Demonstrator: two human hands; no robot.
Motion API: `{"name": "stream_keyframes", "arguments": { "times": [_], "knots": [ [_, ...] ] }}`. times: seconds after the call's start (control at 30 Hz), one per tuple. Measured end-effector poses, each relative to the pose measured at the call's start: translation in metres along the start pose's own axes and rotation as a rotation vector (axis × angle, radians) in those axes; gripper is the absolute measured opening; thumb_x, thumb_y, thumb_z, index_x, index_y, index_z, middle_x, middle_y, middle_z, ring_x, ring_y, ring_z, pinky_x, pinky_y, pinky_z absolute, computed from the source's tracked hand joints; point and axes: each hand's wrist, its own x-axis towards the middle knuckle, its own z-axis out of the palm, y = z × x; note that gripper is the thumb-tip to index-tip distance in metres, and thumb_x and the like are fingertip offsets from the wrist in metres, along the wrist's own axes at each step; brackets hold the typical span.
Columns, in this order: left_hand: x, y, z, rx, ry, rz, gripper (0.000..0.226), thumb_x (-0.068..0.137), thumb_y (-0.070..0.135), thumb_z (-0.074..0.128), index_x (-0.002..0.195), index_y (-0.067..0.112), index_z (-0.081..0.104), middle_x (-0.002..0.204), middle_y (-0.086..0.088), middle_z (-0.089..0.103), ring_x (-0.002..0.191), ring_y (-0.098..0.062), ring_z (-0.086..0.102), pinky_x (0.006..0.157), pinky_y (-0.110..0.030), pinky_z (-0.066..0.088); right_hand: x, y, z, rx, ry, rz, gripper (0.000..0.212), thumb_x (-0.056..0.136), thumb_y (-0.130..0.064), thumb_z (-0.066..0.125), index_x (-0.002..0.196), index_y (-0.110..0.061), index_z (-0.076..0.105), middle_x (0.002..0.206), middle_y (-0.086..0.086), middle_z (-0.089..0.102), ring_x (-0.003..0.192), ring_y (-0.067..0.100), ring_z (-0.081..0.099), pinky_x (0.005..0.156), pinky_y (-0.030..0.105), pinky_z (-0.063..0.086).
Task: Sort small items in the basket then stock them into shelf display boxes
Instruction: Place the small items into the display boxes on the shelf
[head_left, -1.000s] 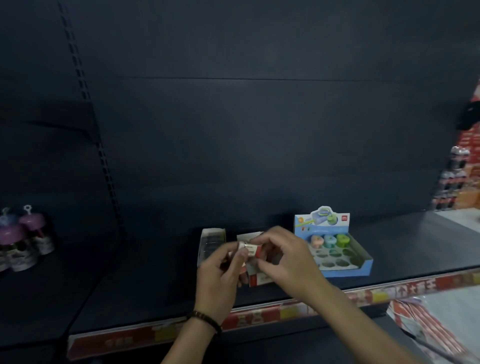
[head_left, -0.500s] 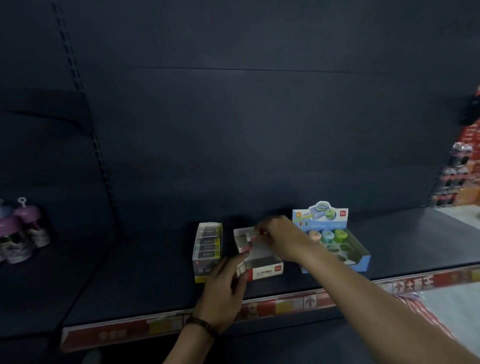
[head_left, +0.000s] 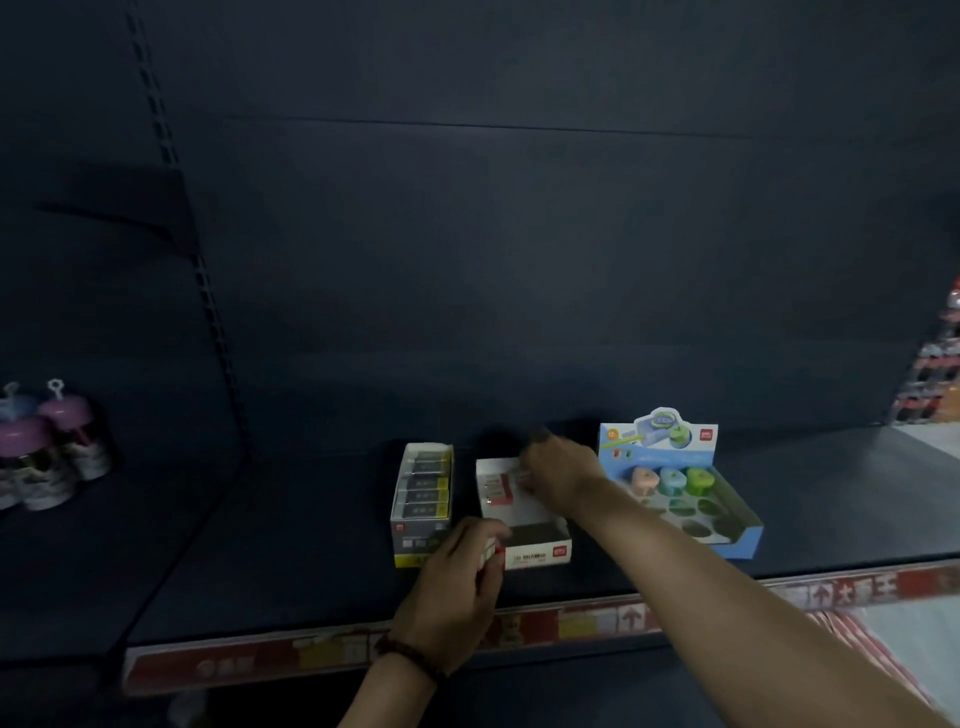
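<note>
your right hand (head_left: 563, 480) pinches an eraser (head_left: 511, 477) into the back of the box (head_left: 537, 553), while your left hand (head_left: 454, 592) grips spare erasers (head_left: 489, 552) just beside its front, ready to feed.

A shop is showing here: a dark shelf (head_left: 831, 493) is carrying stationery display boxes (head_left: 657, 441), a red price strip (head_left: 597, 621) running along its front edge.

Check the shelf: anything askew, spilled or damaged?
Nothing spilled, tipped or visibly damaged. The black-and-yellow box, white box and blue box sit upright side by side on the shelf. The blue one holds only three pieces in its back row, other wells empty; the white one is bare at its front. Likely just part-stocked.
</note>
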Motion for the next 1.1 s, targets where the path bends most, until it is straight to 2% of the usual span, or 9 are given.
{"name": "stream_keyframes", "arguments": {
  "times": [0.3,0.47,0.57,0.63,0.73,0.83,0.93,1.0,1.1],
  "knots": [
    [0.0,0.001,-0.004,-0.045,-0.047,-0.082,0.033,0.107,0.031,0.055,0.127,0.055,0.048,0.122,0.04,0.05,0.12,0.019,0.046,0.09,0.001,0.038,0.007,0.0,-0.002,0.083,-0.105,0.023,0.02,0.103,-0.032,0.065,0.113,-0.019,0.076,0.113,0.002,0.075,0.1,0.021,0.072,0.089,0.039,0.06],
    [-0.003,0.002,-0.005,-0.178,0.009,-0.17,0.039,0.103,0.033,0.063,0.124,0.06,0.044,0.119,0.029,0.065,0.113,0.016,0.058,0.092,-0.013,0.053,0.0,0.01,-0.024,0.171,-0.291,-0.079,0.033,0.111,-0.027,0.05,0.133,-0.018,0.072,0.135,0.003,0.069,0.121,0.023,0.065,0.106,0.037,0.052],
    [-0.007,0.0,-0.003,-0.198,0.066,-0.126,0.03,0.103,0.031,0.064,0.123,0.05,0.051,0.12,0.03,0.065,0.114,0.006,0.063,0.094,-0.03,0.058,-0.017,0.015,-0.038,0.349,-0.123,-0.037,0.037,0.103,-0.011,0.054,0.134,-0.021,0.072,0.133,0.0,0.072,0.124,0.019,0.065,0.106,0.03,0.05],
    [-0.008,0.001,-0.004,-0.193,0.152,-0.034,0.027,0.104,0.026,0.062,0.125,0.043,0.058,0.127,0.023,0.063,0.118,-0.004,0.063,0.093,-0.036,0.059,-0.034,0.013,-0.044,0.492,0.067,-0.005,0.036,0.101,-0.011,0.057,0.126,-0.028,0.076,0.121,-0.008,0.077,0.114,0.011,0.069,0.098,0.023,0.051],
    [-0.008,0.006,-0.005,-0.2,0.291,0.107,0.021,0.104,0.018,0.059,0.121,0.022,0.07,0.129,0.01,0.058,0.117,-0.021,0.065,0.092,-0.038,0.06,-0.067,0.005,-0.046,0.712,0.165,-0.064,0.03,0.097,-0.011,0.062,0.106,-0.032,0.081,0.098,-0.018,0.079,0.097,-0.001,0.072,0.087,0.021,0.056],
    [-0.01,0.03,-0.013,-0.479,0.368,-0.023,0.022,0.107,0.027,0.056,0.12,0.029,0.074,0.12,0.005,0.066,0.108,-0.027,0.072,0.091,-0.042,0.061,-0.1,-0.006,-0.045,0.835,0.298,-0.126,0.022,0.096,-0.013,0.069,0.098,-0.029,0.083,0.091,-0.023,0.078,0.092,-0.002,0.071,0.083,0.019,0.054],
    [-0.007,0.053,-0.025,-0.726,0.383,-0.187,0.022,0.103,0.025,0.063,0.118,0.031,0.078,0.104,0.006,0.077,0.095,-0.009,0.072,0.082,-0.028,0.06,-0.121,-0.015,-0.046,1.016,0.33,-0.138,0.014,0.097,-0.016,0.076,0.1,-0.028,0.082,0.093,-0.015,0.079,0.092,0.006,0.074,0.083,0.027,0.059],
    [-0.001,0.058,-0.032,-0.843,0.353,-0.269,0.023,0.101,0.02,0.066,0.117,0.029,0.079,0.095,0.005,0.077,0.082,-0.011,0.067,0.074,-0.027,0.056,-0.128,-0.016,-0.046,1.09,0.303,-0.143,0.012,0.096,-0.018,0.078,0.103,-0.028,0.081,0.095,-0.011,0.079,0.093,0.01,0.074,0.085,0.031,0.061],
    [0.005,0.06,-0.037,-0.934,0.305,-0.33,0.025,0.099,0.012,0.068,0.122,0.019,0.076,0.106,0.0,0.08,0.094,-0.016,0.075,0.085,-0.035,0.059,-0.136,-0.013,-0.049,1.204,0.297,-0.139,0.014,0.094,-0.015,0.08,0.105,-0.023,0.081,0.097,-0.004,0.079,0.093,0.015,0.075,0.085,0.033,0.062]
  ]
}}
